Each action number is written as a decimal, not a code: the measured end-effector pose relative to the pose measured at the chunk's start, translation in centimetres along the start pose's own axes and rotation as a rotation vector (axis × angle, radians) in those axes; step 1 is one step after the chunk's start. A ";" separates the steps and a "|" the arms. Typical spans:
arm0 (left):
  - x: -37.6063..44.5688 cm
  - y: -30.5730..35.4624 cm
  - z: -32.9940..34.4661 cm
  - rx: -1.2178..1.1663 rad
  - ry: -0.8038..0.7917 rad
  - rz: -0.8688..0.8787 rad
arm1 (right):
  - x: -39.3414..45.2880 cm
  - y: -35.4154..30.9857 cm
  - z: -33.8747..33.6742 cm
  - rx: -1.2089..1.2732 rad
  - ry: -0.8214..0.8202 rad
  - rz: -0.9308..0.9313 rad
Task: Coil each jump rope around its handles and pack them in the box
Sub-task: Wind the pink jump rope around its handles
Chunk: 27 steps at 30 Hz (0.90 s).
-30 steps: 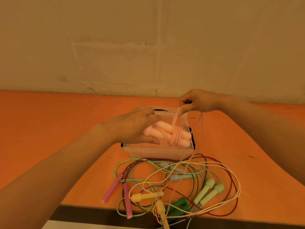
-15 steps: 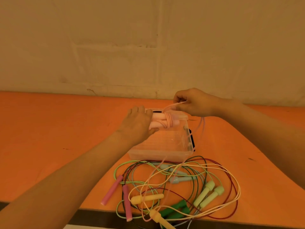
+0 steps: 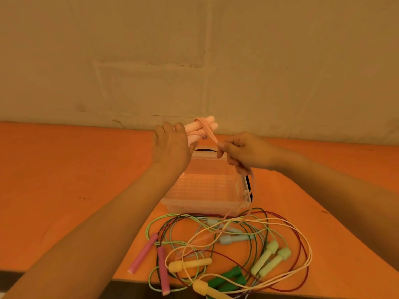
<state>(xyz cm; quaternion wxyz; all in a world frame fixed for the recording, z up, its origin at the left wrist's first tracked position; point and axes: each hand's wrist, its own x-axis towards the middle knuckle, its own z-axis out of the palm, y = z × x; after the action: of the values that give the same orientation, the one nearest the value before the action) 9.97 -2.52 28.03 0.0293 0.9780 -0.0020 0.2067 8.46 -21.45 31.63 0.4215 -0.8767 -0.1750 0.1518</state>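
Observation:
My left hand (image 3: 171, 147) grips the pair of pale pink handles (image 3: 201, 128) above the far edge of the clear plastic box (image 3: 207, 190). A few turns of pale pink rope (image 3: 205, 134) are wound round the handles. My right hand (image 3: 244, 155) pinches that rope just right of the handles, and the loose rest of it hangs down past the box's right side into the pile. Nothing lies in the box.
Tangled on the orange table (image 3: 75, 180) in front of the box lie several ropes: dark pink handles (image 3: 162, 270), yellow handles (image 3: 190, 265), light green handles (image 3: 272, 258), pale blue handles (image 3: 228, 239), dark green handles (image 3: 228, 277). The table's near edge runs just below them. A wall stands behind.
My left hand has lifted the pink handles from inside the box to above its far edge. My right hand has swung the rope from behind the handles down to their right.

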 end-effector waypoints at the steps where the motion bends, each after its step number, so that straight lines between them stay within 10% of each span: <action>1: 0.2 -0.1 -0.2 0.007 0.004 -0.010 | -0.1 0.1 0.2 0.019 -0.014 0.002; 12: -0.7 -0.5 1.2 0.397 0.062 0.066 | -0.6 -0.1 0.9 -0.130 0.038 -0.205; 27: 0.4 -0.5 -1.1 -0.111 0.083 0.022 | 0.3 3.9 0.7 0.044 -0.036 0.001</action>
<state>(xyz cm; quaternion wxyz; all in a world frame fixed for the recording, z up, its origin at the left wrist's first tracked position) 9.92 -1.91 29.17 0.0815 0.9654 -0.0229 0.2468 9.13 -23.10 28.03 0.4374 -0.8645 -0.1788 0.1714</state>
